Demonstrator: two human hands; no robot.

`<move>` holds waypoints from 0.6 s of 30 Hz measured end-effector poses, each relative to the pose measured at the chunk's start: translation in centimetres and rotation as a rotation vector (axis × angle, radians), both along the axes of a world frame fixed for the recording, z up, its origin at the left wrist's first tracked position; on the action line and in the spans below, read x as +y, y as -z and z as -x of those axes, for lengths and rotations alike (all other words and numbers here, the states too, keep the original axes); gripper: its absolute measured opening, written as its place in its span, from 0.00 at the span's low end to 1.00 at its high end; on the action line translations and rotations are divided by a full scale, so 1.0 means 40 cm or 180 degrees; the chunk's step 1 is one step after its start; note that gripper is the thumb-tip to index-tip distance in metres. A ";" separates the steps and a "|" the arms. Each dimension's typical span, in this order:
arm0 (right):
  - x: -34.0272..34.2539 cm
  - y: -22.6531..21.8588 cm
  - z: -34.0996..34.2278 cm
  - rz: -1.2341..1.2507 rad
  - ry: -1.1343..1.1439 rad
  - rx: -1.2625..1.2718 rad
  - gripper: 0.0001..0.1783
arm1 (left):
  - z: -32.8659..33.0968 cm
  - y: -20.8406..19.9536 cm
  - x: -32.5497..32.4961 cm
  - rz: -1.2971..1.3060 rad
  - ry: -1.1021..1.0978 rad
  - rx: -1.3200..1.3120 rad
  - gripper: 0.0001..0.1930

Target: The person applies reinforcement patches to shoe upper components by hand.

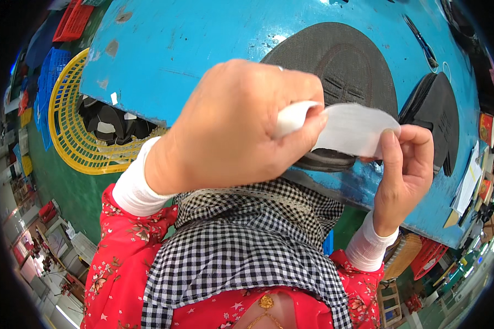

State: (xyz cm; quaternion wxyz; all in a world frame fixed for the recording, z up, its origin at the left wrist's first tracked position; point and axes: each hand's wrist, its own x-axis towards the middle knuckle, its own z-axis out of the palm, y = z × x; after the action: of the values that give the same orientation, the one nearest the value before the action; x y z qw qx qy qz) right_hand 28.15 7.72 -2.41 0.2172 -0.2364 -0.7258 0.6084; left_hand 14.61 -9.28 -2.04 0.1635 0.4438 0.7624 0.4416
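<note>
A person's left hand (236, 123), at the centre of the frame, closes around one end of a white, flexible piece (354, 129) while the right hand (405, 172), right of centre, pinches the other end between thumb and fingers. The piece is held in front of a stack of dark, rounded pieces (357, 63) on a blue table (197, 33). A yellow basket (67, 140) stands at left.

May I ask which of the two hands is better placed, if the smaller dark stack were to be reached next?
Probably the right hand: it appears nearest the smaller dark stack, while the left hand is farther across. Both hold white material, though.
</note>
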 end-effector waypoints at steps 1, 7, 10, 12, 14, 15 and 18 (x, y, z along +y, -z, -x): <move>0.005 0.005 0.009 -0.0188 0.0026 -0.0031 0.07 | 0.014 0.005 0.008 0.0036 -0.0007 -0.0015 0.04; 0.024 0.036 0.048 -0.1555 0.0044 -0.0287 0.13 | 0.058 0.026 0.042 0.0389 -0.0121 0.0244 0.03; 0.026 0.044 0.051 -0.1594 0.0083 -0.0399 0.13 | 0.061 0.047 0.051 0.0411 -0.0158 0.0416 0.02; 0.027 0.044 0.052 -0.1632 0.0111 -0.0431 0.14 | 0.059 0.057 0.054 0.0265 -0.0266 0.0421 0.03; 0.027 0.043 0.053 -0.1673 0.0139 -0.0463 0.14 | 0.057 0.060 0.057 0.0265 -0.0302 0.0446 0.03; 0.027 0.044 0.054 -0.1718 0.0166 -0.0489 0.14 | 0.056 0.062 0.059 0.0252 -0.0342 0.0490 0.03; 0.022 0.042 0.055 -0.1772 0.0137 -0.0612 0.15 | 0.057 0.068 0.060 0.0291 -0.0312 0.0688 0.03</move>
State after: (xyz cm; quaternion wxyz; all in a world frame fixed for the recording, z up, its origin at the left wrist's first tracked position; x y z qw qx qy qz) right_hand 25.96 8.59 -4.11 0.2168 -0.2396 -0.8769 0.3559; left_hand 12.33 -6.89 -4.78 0.0787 0.4431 0.8157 0.3635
